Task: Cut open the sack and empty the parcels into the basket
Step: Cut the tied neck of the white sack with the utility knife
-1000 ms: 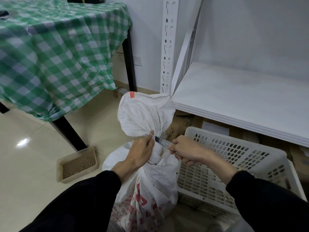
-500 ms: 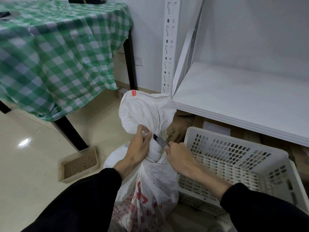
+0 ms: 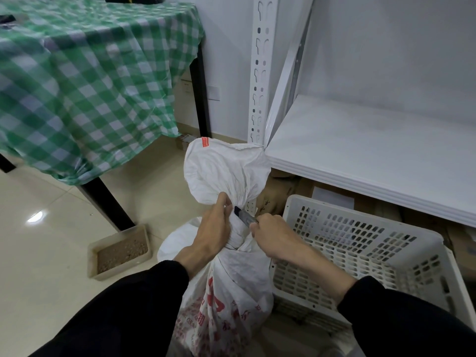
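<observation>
A: White plastic basket (image 3: 360, 243), slotted walls, rigid. On the floor below the front edge of the shelf (image 3: 360, 150), just beside the sack.
B: Sack?
A: Woven white sack (image 3: 231, 292), red print, crinkly. Upright on the floor, neck gathered tight, top flared above it.
B: Hands?
A: Left hand (image 3: 213, 235) wrapped round the neck. Right hand (image 3: 273, 238) gripping a utility knife (image 3: 244, 217), thin blade at the neck.
B: Step?
A: Cutting, I'd say. Emptying not yet begun. Next: slice away from the left fingers, then tip toward the basket.
</observation>
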A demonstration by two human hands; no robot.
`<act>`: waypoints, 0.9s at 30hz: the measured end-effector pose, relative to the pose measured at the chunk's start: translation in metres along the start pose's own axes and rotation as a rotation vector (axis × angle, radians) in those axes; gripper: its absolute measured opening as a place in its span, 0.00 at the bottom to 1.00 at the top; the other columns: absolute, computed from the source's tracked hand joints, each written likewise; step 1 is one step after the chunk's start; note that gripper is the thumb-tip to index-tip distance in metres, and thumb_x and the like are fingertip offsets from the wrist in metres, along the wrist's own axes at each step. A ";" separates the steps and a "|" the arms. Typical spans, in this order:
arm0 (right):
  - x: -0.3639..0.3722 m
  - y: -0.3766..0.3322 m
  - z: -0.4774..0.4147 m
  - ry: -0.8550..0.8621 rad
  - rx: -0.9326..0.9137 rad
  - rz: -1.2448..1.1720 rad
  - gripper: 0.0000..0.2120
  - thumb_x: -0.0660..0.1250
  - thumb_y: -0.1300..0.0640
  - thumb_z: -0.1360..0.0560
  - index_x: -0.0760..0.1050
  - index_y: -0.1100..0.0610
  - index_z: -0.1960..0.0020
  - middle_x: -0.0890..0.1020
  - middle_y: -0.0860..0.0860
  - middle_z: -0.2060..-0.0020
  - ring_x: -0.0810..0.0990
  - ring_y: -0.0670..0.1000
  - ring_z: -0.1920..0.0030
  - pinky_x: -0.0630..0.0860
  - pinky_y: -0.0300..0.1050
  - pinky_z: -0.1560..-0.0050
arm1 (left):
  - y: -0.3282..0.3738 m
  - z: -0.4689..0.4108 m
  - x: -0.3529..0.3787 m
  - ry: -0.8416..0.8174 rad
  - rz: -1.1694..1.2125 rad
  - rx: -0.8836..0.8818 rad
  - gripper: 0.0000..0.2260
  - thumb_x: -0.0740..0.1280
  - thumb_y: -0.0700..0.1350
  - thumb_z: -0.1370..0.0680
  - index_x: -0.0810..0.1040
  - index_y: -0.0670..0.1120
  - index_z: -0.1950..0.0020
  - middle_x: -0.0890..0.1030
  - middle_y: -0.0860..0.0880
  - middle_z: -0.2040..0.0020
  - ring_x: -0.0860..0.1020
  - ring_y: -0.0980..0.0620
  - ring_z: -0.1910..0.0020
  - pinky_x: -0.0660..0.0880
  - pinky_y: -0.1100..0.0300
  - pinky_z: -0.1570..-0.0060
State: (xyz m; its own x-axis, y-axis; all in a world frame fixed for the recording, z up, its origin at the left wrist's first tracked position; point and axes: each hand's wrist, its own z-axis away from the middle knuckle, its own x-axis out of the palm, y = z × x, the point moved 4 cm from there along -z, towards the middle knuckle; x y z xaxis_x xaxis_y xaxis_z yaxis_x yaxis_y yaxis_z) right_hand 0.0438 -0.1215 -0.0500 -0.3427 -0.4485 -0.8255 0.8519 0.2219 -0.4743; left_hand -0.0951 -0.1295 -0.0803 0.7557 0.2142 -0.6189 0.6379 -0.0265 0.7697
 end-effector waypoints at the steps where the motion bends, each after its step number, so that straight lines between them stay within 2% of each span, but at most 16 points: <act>1: -0.003 -0.002 0.001 -0.004 -0.007 0.018 0.10 0.52 0.59 0.17 0.69 0.59 0.52 0.71 0.56 0.60 0.70 0.54 0.57 0.66 0.43 0.56 | 0.001 0.000 0.000 -0.011 -0.012 0.012 0.06 0.55 0.31 0.21 0.64 0.41 0.53 0.67 0.47 0.68 0.60 0.53 0.69 0.59 0.61 0.70; 3: -0.007 -0.003 0.001 -0.017 -0.011 0.028 0.11 0.52 0.59 0.17 0.67 0.60 0.56 0.69 0.53 0.66 0.69 0.53 0.64 0.67 0.42 0.62 | 0.003 0.000 -0.001 -0.039 -0.034 0.028 0.09 0.54 0.27 0.26 0.62 0.40 0.53 0.65 0.50 0.68 0.58 0.53 0.69 0.59 0.61 0.70; 5: -0.009 -0.002 -0.001 -0.034 -0.013 0.031 0.16 0.52 0.60 0.17 0.64 0.57 0.64 0.65 0.51 0.68 0.65 0.48 0.69 0.63 0.39 0.70 | 0.005 0.001 -0.003 -0.051 -0.062 0.050 0.10 0.54 0.27 0.28 0.62 0.41 0.53 0.63 0.51 0.69 0.57 0.55 0.70 0.59 0.63 0.71; 7: -0.010 -0.002 -0.003 -0.040 -0.017 0.030 0.18 0.52 0.60 0.17 0.59 0.54 0.67 0.65 0.50 0.69 0.63 0.46 0.70 0.62 0.38 0.70 | 0.006 0.003 -0.004 -0.041 -0.080 0.092 0.11 0.54 0.25 0.29 0.62 0.40 0.54 0.63 0.52 0.69 0.57 0.56 0.71 0.59 0.63 0.72; 9: -0.009 -0.002 -0.001 -0.024 -0.020 0.017 0.19 0.52 0.59 0.17 0.58 0.54 0.67 0.65 0.50 0.69 0.62 0.45 0.70 0.65 0.41 0.67 | 0.006 0.004 -0.004 -0.021 -0.068 0.107 0.12 0.54 0.25 0.31 0.62 0.40 0.55 0.62 0.52 0.70 0.58 0.56 0.72 0.59 0.63 0.73; 11: -0.005 -0.003 0.001 0.003 -0.004 -0.032 0.19 0.52 0.60 0.17 0.57 0.54 0.67 0.63 0.49 0.69 0.60 0.45 0.70 0.65 0.43 0.59 | 0.001 0.003 -0.004 0.019 -0.046 0.052 0.11 0.54 0.25 0.29 0.62 0.41 0.55 0.64 0.49 0.70 0.58 0.56 0.72 0.59 0.63 0.73; 12: -0.003 -0.003 0.003 0.014 0.017 -0.084 0.19 0.52 0.60 0.17 0.59 0.54 0.67 0.63 0.49 0.69 0.59 0.45 0.70 0.65 0.43 0.59 | -0.002 0.002 -0.004 0.041 -0.034 0.015 0.11 0.55 0.26 0.27 0.62 0.41 0.56 0.65 0.47 0.70 0.58 0.55 0.71 0.59 0.63 0.73; 15: -0.001 0.004 0.002 -0.053 0.092 -0.263 0.13 0.53 0.57 0.18 0.72 0.61 0.56 0.69 0.53 0.69 0.65 0.48 0.73 0.65 0.40 0.71 | -0.007 0.000 -0.003 0.056 -0.028 -0.004 0.10 0.55 0.28 0.24 0.62 0.43 0.57 0.67 0.46 0.69 0.60 0.53 0.70 0.59 0.62 0.71; 17: -0.002 0.009 0.001 -0.122 0.158 -0.422 0.13 0.55 0.56 0.19 0.74 0.62 0.53 0.71 0.55 0.69 0.66 0.49 0.76 0.63 0.39 0.75 | -0.005 0.000 -0.002 0.039 -0.044 0.031 0.11 0.56 0.27 0.25 0.62 0.43 0.56 0.66 0.47 0.70 0.59 0.53 0.70 0.59 0.61 0.71; 19: -0.003 0.011 0.002 -0.183 0.196 -0.499 0.12 0.56 0.56 0.19 0.73 0.60 0.55 0.70 0.54 0.69 0.64 0.48 0.77 0.61 0.39 0.77 | -0.002 0.001 -0.001 0.031 -0.058 0.073 0.13 0.55 0.26 0.27 0.60 0.44 0.57 0.63 0.50 0.70 0.57 0.55 0.70 0.59 0.61 0.72; 23: -0.005 0.008 0.002 -0.204 0.173 -0.448 0.13 0.54 0.60 0.19 0.72 0.57 0.60 0.69 0.55 0.69 0.64 0.48 0.77 0.61 0.40 0.76 | -0.001 0.001 -0.002 0.023 -0.074 0.126 0.15 0.53 0.25 0.32 0.59 0.43 0.57 0.60 0.53 0.70 0.56 0.55 0.71 0.58 0.63 0.73; 27: -0.006 0.006 0.001 -0.187 0.116 -0.290 0.15 0.52 0.62 0.18 0.71 0.57 0.61 0.74 0.60 0.65 0.68 0.52 0.75 0.67 0.46 0.71 | -0.001 0.001 -0.003 0.011 -0.106 0.178 0.15 0.54 0.24 0.34 0.60 0.42 0.57 0.59 0.54 0.70 0.54 0.55 0.70 0.57 0.63 0.73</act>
State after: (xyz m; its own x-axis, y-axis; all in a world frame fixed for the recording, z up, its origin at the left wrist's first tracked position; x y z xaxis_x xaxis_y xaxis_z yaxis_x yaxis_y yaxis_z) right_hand 0.0508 -0.1184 -0.0479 -0.5072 -0.6317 -0.5863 0.7728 -0.0323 -0.6338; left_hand -0.0977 -0.1315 -0.0790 0.6822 0.2356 -0.6922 0.7304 -0.1754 0.6601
